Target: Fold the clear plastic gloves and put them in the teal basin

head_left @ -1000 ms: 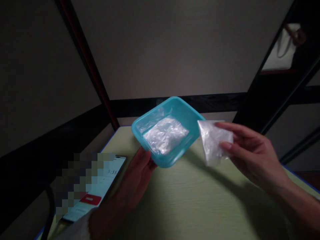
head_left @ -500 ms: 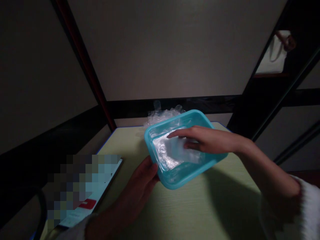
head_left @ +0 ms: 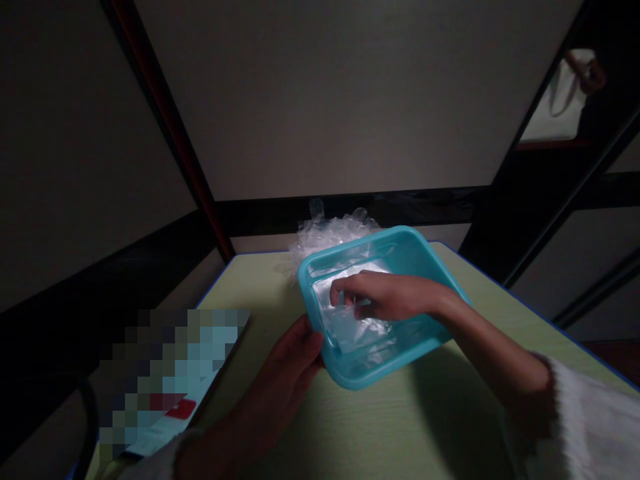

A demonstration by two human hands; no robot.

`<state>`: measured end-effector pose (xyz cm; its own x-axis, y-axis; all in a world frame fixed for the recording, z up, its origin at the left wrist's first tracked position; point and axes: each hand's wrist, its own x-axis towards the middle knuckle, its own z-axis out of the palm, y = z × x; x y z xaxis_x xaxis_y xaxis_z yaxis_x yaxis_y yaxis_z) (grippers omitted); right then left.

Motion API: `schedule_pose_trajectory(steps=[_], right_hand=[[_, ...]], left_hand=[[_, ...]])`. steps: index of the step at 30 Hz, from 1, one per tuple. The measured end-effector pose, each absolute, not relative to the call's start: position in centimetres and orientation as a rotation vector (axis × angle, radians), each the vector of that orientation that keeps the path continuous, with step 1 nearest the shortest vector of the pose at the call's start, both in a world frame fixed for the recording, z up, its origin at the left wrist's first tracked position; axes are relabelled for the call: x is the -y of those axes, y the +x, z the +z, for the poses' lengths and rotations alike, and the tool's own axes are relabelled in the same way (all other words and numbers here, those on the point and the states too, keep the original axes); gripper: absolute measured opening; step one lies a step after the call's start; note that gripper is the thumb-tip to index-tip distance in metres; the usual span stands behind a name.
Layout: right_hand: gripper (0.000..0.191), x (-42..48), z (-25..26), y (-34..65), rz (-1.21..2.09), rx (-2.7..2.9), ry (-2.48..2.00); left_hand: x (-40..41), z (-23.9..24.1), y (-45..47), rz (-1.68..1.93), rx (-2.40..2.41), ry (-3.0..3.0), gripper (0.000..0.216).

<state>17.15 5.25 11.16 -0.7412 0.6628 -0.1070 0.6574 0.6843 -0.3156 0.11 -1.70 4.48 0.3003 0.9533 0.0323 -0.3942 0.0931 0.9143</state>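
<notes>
At the centre of the frame my right hand [head_left: 385, 297] reaches into the teal tray [head_left: 425, 257], fingers curled on the clear plastic bags [head_left: 357, 330] lying flat beneath it; I cannot tell if they pinch or only press. My left hand [head_left: 295, 357] grips the tray's lower-left rim.

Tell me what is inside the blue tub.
Folded clear plastic bags lie in the tub, with the right hand resting on them. The hand covers the middle of the stack, so their number cannot be told.
</notes>
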Motion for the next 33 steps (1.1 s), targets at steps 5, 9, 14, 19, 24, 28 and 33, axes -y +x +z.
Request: schedule_pose_trajectory(steps=[5, 9, 14, 19, 24, 28, 33], right_hand=[[0.031, -5.1, 10.6, 16.4, 0.463, 2.901, -1.16], [0.025, -5.1, 10.0, 16.0, 0.312, 2.891, -1.244], [0.026, -4.4, 10.2, 15.4, 0.198, 2.93, -1.33], [0.03, -4.1, 9.8, 15.1, -0.001, 2.889, -1.324], [0.04, -4.5, 8.4, 15.3, -0.023, 2.774, -1.317], [0.03, -4.9, 8.1, 15.3, 0.029, 2.775, -1.315], [0.02, -5.0, 8.4, 15.3, 0.189, 2.872, -1.293]], left_hand=[[1.6, 4.4, 0.0, 1.081, -0.67, 0.994, 0.027], [1.7, 4.5, -0.2, 1.066, -0.683, 0.969, 0.028], [1.9, 4.9, -0.2, 1.023, -0.663, 0.98, 0.025], [1.6, 4.5, -0.2, 1.021, -0.67, 0.994, 0.029], [1.6, 4.3, -0.2, 1.016, -0.696, 0.994, 0.027], [1.7, 4.5, -0.2, 1.02, -0.695, 0.991, 0.025], [1.7, 4.5, -0.3, 1.02, -0.681, 0.987, 0.025]])
